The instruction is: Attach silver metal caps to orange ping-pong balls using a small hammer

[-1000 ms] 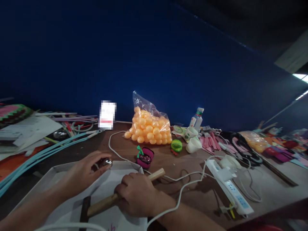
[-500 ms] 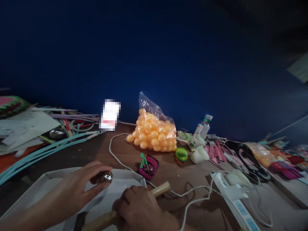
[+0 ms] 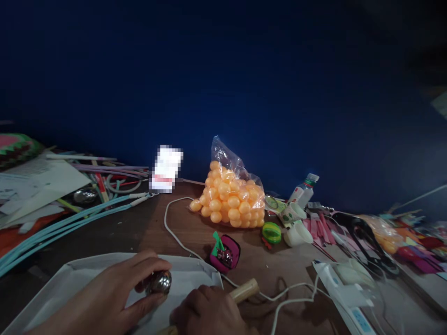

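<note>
Between the thumb and fingers of my left hand (image 3: 115, 293) is a shiny silver ball (image 3: 159, 283), held over a shallow white tray (image 3: 188, 270). My right hand (image 3: 213, 309) is wrapped round a pale wooden stick (image 3: 244, 291) whose rounded end sticks out on the right. It rests close to the tray's right side, its lower part cut off by the picture's bottom edge. Just beyond the tray sits a small magenta pouch (image 3: 234, 249) with a green ribbon and dark glittery contents.
A clear bag of orange balls (image 3: 230, 200) stands at the back. To its right are a green striped ball (image 3: 271, 232), a white cup (image 3: 298, 234) and a bottle (image 3: 304, 190). A white power strip (image 3: 338, 288) and cables lie at right. Blue tubes (image 3: 87, 214) and papers crowd the left.
The view has shifted, so most things appear a little lower and farther right. Both hands keep their grips; less of the wooden stick's near end shows.
</note>
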### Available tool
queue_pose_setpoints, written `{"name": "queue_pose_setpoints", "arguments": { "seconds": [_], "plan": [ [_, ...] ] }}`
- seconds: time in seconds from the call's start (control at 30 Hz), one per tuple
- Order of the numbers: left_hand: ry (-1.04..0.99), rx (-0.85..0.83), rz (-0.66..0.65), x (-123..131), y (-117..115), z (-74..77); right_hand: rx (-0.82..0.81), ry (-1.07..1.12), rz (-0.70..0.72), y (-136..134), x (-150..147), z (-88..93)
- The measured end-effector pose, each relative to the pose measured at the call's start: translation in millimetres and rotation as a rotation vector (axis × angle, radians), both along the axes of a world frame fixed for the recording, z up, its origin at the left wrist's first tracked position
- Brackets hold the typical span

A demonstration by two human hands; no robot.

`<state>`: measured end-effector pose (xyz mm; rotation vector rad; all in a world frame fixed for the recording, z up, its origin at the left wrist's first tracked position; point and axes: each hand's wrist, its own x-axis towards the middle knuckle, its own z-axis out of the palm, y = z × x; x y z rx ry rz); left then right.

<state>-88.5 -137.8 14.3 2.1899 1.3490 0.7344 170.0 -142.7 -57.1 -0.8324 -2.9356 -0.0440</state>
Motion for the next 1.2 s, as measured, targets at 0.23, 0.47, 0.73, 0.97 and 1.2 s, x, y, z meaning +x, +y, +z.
{"name": "queue_pose_setpoints", "arguments": {
  "seconds": [0.23, 0.47, 0.73, 0.97, 1.2],
  "plan": [
    [0.003, -0.192, -0.043, 3, 4, 2.7, 0.079, 0.096, -0.007, -3, -3, 0.9],
    [0.05, -0.196, -0.01, 4, 7, 3.2, 0.084, 0.163, 0.047, 2, -3, 7.7],
    [0.042, -0.12, 0.102, 1, 5, -1.3, 0.001, 0.058, 0.035, 2, -3, 10.5],
    [0.037, -0.161, 0.072, 2, 3, 8.2, 0.003, 0.08, 0.047, 4, -3, 10.2],
    [0.047, -0.135, 0.051, 1, 1, 3.0, -0.022, 0.001, 0.011, 3, -7, 22.0]
  ]
}}
